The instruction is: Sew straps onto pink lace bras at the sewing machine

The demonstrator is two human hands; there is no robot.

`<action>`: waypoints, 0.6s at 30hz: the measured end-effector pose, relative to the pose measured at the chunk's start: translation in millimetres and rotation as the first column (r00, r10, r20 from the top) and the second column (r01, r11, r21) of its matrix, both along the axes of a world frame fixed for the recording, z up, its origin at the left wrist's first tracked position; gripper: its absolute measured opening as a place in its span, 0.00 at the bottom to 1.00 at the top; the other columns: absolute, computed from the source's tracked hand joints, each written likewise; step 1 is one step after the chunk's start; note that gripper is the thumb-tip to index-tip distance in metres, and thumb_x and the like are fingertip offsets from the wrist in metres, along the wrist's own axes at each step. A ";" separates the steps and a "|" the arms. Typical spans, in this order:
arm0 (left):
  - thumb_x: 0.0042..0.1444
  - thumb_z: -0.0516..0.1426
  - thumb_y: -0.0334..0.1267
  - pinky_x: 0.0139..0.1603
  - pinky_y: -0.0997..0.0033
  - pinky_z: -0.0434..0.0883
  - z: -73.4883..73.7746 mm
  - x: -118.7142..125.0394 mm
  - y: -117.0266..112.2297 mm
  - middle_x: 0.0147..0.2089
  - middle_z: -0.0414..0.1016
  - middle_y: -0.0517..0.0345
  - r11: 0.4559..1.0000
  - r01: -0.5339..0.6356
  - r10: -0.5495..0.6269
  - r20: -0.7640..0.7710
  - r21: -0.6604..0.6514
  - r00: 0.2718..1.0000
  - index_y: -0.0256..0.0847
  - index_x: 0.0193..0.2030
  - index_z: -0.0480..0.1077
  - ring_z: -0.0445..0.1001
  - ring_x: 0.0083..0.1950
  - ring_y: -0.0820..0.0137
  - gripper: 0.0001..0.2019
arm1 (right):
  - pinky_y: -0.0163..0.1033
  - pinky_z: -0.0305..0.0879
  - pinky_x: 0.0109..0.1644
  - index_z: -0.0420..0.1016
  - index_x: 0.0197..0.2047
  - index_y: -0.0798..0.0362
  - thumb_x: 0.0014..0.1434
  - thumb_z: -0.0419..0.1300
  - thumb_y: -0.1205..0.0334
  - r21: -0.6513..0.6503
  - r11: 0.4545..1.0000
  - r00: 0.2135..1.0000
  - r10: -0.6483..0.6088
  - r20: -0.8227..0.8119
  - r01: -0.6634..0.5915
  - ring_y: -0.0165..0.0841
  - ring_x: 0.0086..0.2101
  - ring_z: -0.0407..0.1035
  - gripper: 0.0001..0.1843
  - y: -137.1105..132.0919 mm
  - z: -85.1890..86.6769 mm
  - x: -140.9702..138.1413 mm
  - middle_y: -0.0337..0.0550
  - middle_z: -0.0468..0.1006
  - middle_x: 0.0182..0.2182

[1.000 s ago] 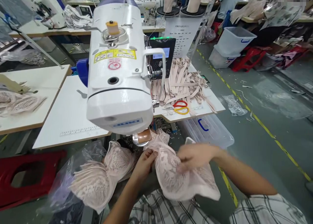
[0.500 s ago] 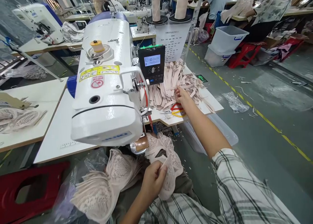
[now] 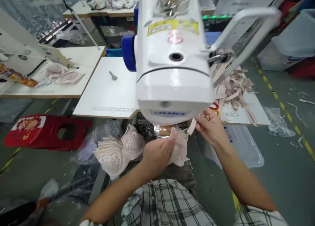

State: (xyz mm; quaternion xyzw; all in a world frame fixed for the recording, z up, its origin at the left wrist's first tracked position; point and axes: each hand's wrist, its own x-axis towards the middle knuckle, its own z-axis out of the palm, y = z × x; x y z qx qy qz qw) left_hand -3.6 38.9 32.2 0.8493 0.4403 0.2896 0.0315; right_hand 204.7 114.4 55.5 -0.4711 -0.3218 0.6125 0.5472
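White wood-edged tabletop (image 3: 107, 94): I saw it reach out on both sides of the centre.
White sewing machine with a blue side knob (image 3: 174, 88): its rounded head stood in the middle of my view.
Red plastic stool (image 3: 46, 137): it was at the lower left.
Clear plastic box (image 3: 242, 148): it sat below the tabletop's right part.
Tangled pile of pale pink fabric straps (image 3: 235, 91): it lay right of the machine.
Fanned stack of pale pink lace cups (image 3: 110, 157): it lay below the machine, at left.
Pale pink lace garment (image 3: 181, 150): it was just below the machine's front, partly hidden.
Left hand (image 3: 157, 155): its fingers were pressed together on the garment's edge.
Right hand (image 3: 209, 124): its thumb and fingers pinched a strap.
Short pale pink strap (image 3: 192, 126): its free end hung near the garment; I couldn't tell whether they touched.
Scissors with red and yellow handles (image 3: 215, 105): they showed partly, just beyond the right hand.
Grey spoon-shaped piece (image 3: 113, 75): it lay on the tabletop's left part.
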 end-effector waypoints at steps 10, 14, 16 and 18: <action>0.70 0.48 0.40 0.25 0.77 0.63 18.4 -30.5 11.4 0.26 0.79 0.62 0.890 -0.067 0.095 0.041 -0.451 0.995 0.44 0.66 0.67 0.72 0.22 0.74 0.21 | 0.35 0.65 0.26 0.71 0.31 0.51 0.51 0.68 0.50 0.082 0.948 0.877 0.250 0.411 -0.308 0.30 0.23 0.66 0.15 8.9 -13.8 -30.6 0.37 0.72 0.22; 0.68 0.50 0.40 0.24 0.76 0.62 22.3 -35.0 17.9 0.21 0.75 0.65 0.848 -0.024 0.058 0.048 -0.529 0.997 0.43 0.66 0.66 0.70 0.20 0.72 0.22 | 0.37 0.65 0.28 0.69 0.33 0.49 0.55 0.63 0.50 0.224 0.919 0.784 0.130 0.607 -0.325 0.31 0.26 0.65 0.12 20.8 -15.9 -39.5 0.39 0.74 0.26; 0.68 0.50 0.41 0.27 0.75 0.67 24.8 -35.2 19.3 0.25 0.78 0.63 0.809 -0.005 0.074 0.094 -0.587 0.993 0.42 0.67 0.65 0.76 0.24 0.70 0.22 | 0.37 0.64 0.30 0.67 0.32 0.49 0.57 0.61 0.53 0.292 0.887 0.706 0.051 0.706 -0.357 0.32 0.27 0.64 0.10 25.2 -17.2 -42.0 0.40 0.73 0.29; 0.67 0.51 0.41 0.37 0.74 0.74 27.4 -34.7 19.4 0.40 0.84 0.56 0.773 0.043 0.111 0.203 -0.632 0.973 0.42 0.66 0.66 0.82 0.39 0.67 0.22 | 0.39 0.65 0.31 0.67 0.31 0.50 0.59 0.58 0.57 0.342 0.843 0.595 -0.031 0.803 -0.416 0.34 0.29 0.65 0.08 28.8 -18.6 -43.3 0.42 0.72 0.30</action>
